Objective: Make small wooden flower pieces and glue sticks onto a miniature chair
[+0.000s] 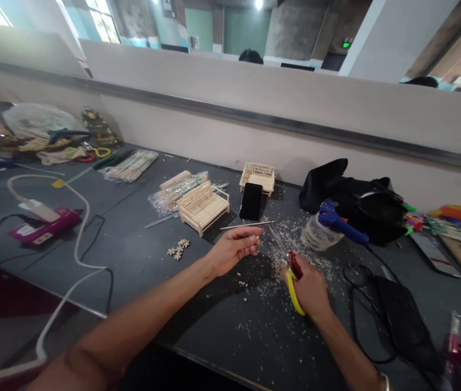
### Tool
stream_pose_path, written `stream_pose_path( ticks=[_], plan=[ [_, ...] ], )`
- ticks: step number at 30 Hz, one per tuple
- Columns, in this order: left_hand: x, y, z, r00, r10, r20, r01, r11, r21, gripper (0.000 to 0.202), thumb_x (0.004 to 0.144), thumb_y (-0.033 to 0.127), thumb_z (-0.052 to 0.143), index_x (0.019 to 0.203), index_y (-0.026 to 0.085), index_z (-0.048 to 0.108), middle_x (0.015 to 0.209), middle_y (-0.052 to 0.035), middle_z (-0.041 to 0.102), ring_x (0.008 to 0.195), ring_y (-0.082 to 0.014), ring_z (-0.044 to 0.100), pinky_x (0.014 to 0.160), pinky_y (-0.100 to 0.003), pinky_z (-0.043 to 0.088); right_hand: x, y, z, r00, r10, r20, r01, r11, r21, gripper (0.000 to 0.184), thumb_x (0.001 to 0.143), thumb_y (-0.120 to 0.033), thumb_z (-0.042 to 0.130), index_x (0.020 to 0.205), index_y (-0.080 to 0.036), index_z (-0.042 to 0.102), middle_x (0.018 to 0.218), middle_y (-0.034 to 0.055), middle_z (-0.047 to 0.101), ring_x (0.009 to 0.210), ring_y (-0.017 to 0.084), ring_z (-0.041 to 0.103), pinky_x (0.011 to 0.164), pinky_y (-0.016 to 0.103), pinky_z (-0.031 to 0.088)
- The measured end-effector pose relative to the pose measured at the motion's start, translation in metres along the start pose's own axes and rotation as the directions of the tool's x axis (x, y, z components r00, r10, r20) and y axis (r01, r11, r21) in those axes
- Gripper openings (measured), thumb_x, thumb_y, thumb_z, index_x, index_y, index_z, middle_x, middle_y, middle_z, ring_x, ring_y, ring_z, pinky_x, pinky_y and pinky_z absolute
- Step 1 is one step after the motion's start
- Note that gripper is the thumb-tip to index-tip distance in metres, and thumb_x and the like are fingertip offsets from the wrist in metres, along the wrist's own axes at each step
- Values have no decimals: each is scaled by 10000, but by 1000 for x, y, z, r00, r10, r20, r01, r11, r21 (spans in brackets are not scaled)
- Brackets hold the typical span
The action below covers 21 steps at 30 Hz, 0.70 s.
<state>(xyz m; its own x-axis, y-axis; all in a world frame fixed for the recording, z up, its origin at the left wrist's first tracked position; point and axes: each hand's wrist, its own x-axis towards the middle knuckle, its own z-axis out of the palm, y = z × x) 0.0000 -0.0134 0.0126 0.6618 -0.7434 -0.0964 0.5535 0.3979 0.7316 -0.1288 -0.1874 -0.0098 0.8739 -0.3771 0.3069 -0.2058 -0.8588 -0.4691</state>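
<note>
My left hand [234, 248] pinches a small pale wooden piece [258, 240] between thumb and fingers; its exact shape is too small to tell. My right hand [309, 285] is wrapped round scissors [294, 293] with yellow and red handles, the blades pointing up and left. A thin wooden stick [247, 225] lies just beyond my left hand. Left of that stands a miniature bench [204, 207] made of sticks, and a second one [257, 178] is farther back behind a black phone [251, 201]. Small flower-shaped wooden pieces [178, 248] lie left of my left hand.
Wood chips are strewn around my right hand. A blue glue gun [342, 221] rests on a clear plastic cup [321, 233], beside a black bag [353, 195]. Packs of sticks [132, 164] lie at left, near a purple power strip [45, 225] with a white cable. A partition [214, 125] runs behind.
</note>
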Motion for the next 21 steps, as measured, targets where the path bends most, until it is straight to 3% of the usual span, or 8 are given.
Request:
stream_pose_path(
  ticks=[4, 12, 21],
  plan=[
    [0, 0, 0, 1000, -10, -2, 10, 1000, 19, 215, 626, 203, 871, 783, 114, 754, 684, -22, 687, 583, -76, 590, 629, -226, 519, 0, 0, 0, 1000, -13, -24, 13, 1000, 0, 234, 792, -389, 486, 787, -217, 643, 605, 54, 655, 524, 193, 578, 528, 260, 408],
    [-2, 5, 3, 1000, -15, 8, 15, 1000, 16, 310, 564, 250, 911, 757, 115, 710, 676, -23, 711, 569, -94, 638, 610, -220, 556, 0, 0, 1, 1000, -18, -18, 18, 1000, 18, 241, 808, -376, 474, 807, -212, 650, 650, 78, 691, 546, 209, 607, 546, 268, 426],
    [-2, 5, 2, 999, -30, 13, 29, 999, 26, 246, 577, 205, 878, 722, 123, 696, 689, -42, 727, 540, -97, 623, 618, -249, 553, 0, -1, 1, 999, -38, -21, 38, 999, 15, 220, 793, -375, 472, 761, -219, 624, 593, 50, 646, 515, 194, 574, 535, 265, 418]
  ],
)
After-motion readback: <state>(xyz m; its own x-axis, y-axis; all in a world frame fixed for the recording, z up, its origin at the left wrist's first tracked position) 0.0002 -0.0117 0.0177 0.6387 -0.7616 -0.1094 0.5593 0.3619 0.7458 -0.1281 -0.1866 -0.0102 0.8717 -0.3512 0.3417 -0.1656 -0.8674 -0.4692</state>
